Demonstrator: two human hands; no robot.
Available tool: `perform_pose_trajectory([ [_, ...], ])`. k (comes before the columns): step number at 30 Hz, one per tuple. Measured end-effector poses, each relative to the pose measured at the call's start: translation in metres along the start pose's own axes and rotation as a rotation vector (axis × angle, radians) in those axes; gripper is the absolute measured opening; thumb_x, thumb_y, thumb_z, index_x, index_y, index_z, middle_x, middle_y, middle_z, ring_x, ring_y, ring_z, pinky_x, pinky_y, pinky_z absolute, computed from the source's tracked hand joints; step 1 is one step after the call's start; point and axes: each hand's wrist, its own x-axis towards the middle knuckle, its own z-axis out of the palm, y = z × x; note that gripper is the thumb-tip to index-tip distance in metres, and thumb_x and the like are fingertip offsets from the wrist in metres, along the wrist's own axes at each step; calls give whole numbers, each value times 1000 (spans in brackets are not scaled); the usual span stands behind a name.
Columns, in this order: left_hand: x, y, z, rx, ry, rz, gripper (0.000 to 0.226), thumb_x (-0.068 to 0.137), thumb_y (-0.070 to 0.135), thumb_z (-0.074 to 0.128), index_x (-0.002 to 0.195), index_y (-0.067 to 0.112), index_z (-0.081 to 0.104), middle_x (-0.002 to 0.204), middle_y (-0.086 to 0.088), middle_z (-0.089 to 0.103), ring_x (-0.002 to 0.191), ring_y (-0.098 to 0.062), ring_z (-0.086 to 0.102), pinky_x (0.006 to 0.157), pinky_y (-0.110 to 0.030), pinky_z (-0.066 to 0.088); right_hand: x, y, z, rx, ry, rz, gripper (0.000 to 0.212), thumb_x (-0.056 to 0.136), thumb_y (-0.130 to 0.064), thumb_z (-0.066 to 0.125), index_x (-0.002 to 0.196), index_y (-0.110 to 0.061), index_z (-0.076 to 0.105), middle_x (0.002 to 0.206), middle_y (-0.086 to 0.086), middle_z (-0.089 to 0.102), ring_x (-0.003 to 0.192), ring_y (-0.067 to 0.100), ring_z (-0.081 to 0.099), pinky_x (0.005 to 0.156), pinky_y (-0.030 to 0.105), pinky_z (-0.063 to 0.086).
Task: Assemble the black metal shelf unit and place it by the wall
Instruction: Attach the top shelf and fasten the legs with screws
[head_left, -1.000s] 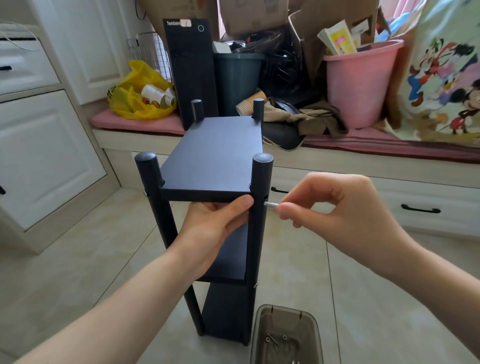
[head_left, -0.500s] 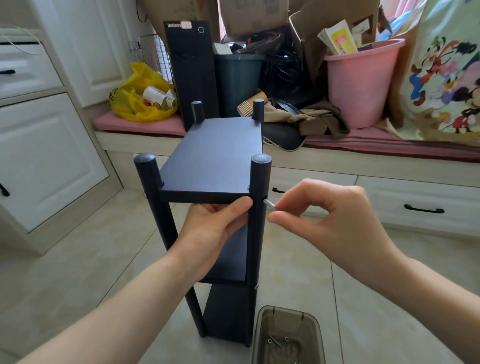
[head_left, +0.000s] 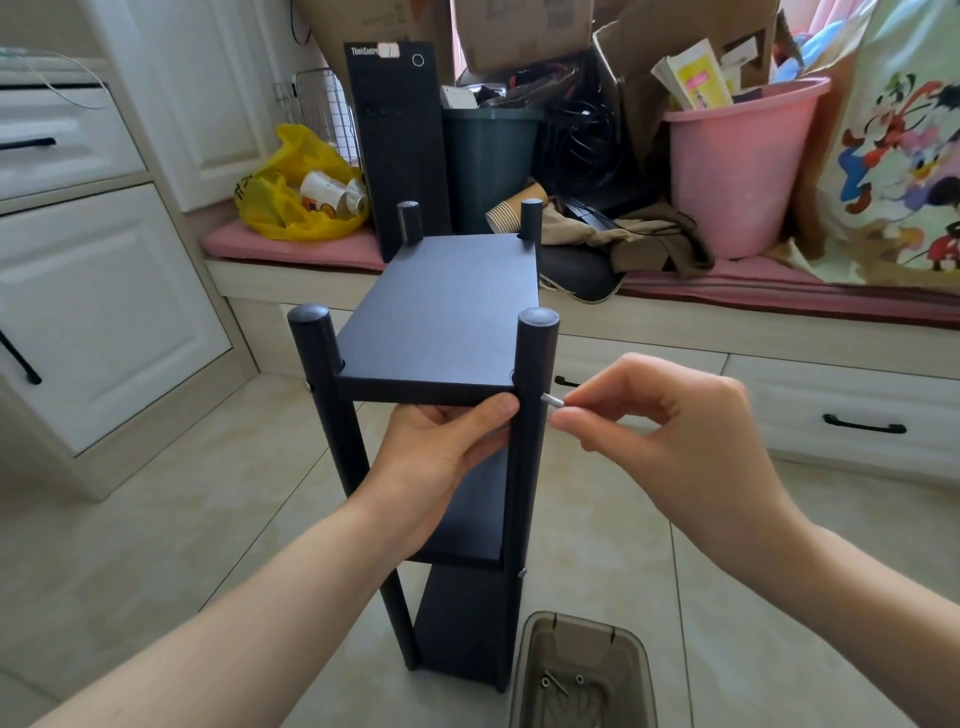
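Shelf unit (head_left: 441, 322) stood upright on tiled floor (head_left: 156, 519). Top shelf front edge gripped from beneath by left hand (head_left: 441, 457). Silver screw (head_left: 551, 400) pinched by right hand (head_left: 670, 436), tip at front right post (head_left: 532, 395). Plastic tray (head_left: 582, 670) positioned beside base.

The shelf (head_left: 441, 317) looked matt black; the screw (head_left: 551, 400) was shiny metal, the floor (head_left: 156, 519) glossy tile, the tray (head_left: 582, 644) translucent plastic.
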Motion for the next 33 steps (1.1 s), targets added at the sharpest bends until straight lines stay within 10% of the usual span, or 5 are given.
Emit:
perform_pose_trajectory([
  [33, 0, 2, 1, 16, 3, 2, 43, 80, 19, 68, 120, 4, 67, 114, -12, 75, 107, -26, 72, 85, -30, 59, 9, 1, 9, 102, -37, 120, 11, 75, -14, 83, 77, -13, 73, 62, -2, 71, 57, 9, 70, 65, 18, 55],
])
